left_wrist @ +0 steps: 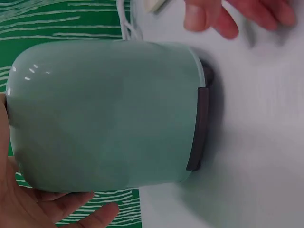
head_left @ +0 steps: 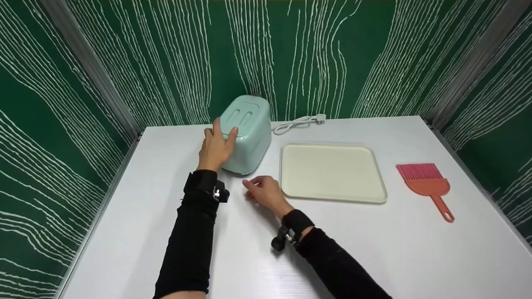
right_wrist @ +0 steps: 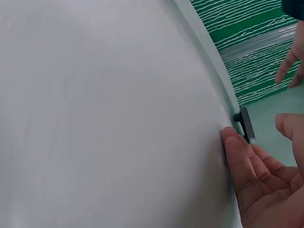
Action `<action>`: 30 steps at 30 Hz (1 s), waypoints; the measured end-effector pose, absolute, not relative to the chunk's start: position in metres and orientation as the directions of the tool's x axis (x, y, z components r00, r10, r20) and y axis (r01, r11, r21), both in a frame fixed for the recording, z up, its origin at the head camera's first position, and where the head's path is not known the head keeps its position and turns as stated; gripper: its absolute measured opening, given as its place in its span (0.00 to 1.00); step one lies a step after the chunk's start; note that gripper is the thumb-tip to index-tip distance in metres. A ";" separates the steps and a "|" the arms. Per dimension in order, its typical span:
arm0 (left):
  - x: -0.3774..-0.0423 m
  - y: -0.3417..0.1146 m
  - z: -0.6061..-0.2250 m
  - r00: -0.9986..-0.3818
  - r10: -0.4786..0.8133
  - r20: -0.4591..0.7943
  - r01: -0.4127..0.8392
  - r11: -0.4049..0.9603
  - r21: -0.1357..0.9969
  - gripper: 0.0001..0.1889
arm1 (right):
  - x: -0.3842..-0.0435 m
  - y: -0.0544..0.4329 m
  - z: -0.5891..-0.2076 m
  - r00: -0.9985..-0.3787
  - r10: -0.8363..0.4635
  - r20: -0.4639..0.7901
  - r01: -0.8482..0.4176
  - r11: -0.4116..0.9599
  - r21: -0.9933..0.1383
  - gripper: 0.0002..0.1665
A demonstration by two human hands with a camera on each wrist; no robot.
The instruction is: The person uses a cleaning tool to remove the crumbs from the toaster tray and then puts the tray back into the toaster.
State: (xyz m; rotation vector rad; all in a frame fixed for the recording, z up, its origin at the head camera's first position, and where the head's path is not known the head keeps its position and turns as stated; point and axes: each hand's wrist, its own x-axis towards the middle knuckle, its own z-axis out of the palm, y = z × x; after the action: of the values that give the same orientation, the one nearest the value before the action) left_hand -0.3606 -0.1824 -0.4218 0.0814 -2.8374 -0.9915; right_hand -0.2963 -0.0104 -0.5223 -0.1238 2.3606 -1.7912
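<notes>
A mint-green toaster [head_left: 253, 143] stands upright at the back left-centre, its top cover [head_left: 243, 115] marked with two oval shapes. My left hand [head_left: 216, 147] rests on its near left corner, thumb on the cover and fingers along the left side. In the left wrist view those fingers [left_wrist: 78, 209] extend loosely beside the body, and a dark strip [left_wrist: 198, 128] runs along the base. My right hand [head_left: 266, 192] is just in front of the toaster, low over the table, fingers loosely bent. Nothing shows between its thumb and fingers [right_wrist: 242, 164].
Right of the toaster lies a cream tray [head_left: 332, 172]. Behind it, a white cord with a plug [head_left: 320, 118] runs on the table [head_left: 249, 257]. Further right are a red brush and dustpan [head_left: 428, 187]. Green walls with white lines [head_left: 178, 62] enclose the table.
</notes>
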 end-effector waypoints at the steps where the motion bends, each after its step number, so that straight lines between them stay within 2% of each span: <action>1: -0.361 -0.182 -0.422 -0.989 -0.102 0.108 -0.012 0.778 0.628 0.44 | -0.297 -0.016 -0.525 -0.980 -0.168 -0.103 0.064 0.224 -0.972 0.20; 5: -0.364 -0.179 -0.425 -0.989 -0.116 0.095 -0.029 0.768 0.639 0.43 | -0.301 -0.036 -0.529 -0.972 -0.157 -0.174 0.171 0.031 -0.985 0.19; 11: -0.366 -0.177 -0.426 -0.989 -0.140 0.044 -0.072 0.725 0.685 0.42 | -0.310 -0.056 -0.532 -0.958 -0.166 -0.234 0.254 -0.111 -0.961 0.23; 13: -0.366 -0.176 -0.427 -0.988 -0.150 0.036 -0.082 0.710 0.700 0.42 | -0.314 -0.061 -0.533 -0.947 -0.172 -0.270 0.303 -0.209 -0.930 0.24; 18: -0.366 -0.173 -0.429 -0.986 -0.155 0.059 -0.067 0.697 0.714 0.41 | -0.321 -0.070 -0.531 -0.911 -0.165 -0.377 0.403 -0.543 -0.737 0.18; 24: -0.362 -0.173 -0.429 -0.983 -0.170 0.066 -0.073 0.696 0.715 0.41 | -0.323 -0.084 -0.527 -0.896 -0.182 -0.405 0.387 -0.766 -0.513 0.06; 26: -0.360 -0.173 -0.429 -0.983 -0.171 0.061 -0.076 0.692 0.717 0.40 | -0.324 -0.089 -0.528 -0.903 -0.180 -0.390 0.357 -0.818 -0.450 0.08; 30: -0.359 -0.175 -0.429 -0.985 -0.159 0.063 -0.064 0.684 0.726 0.40 | -0.326 -0.095 -0.529 -0.910 -0.164 -0.381 0.319 -0.864 -0.390 0.20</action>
State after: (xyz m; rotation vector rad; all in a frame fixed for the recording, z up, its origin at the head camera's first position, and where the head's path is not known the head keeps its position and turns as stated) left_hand -0.3595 -0.1750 -0.4287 0.1839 -2.7709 -1.1883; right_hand -0.3261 -0.0947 -0.5289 0.4955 0.6632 -2.7657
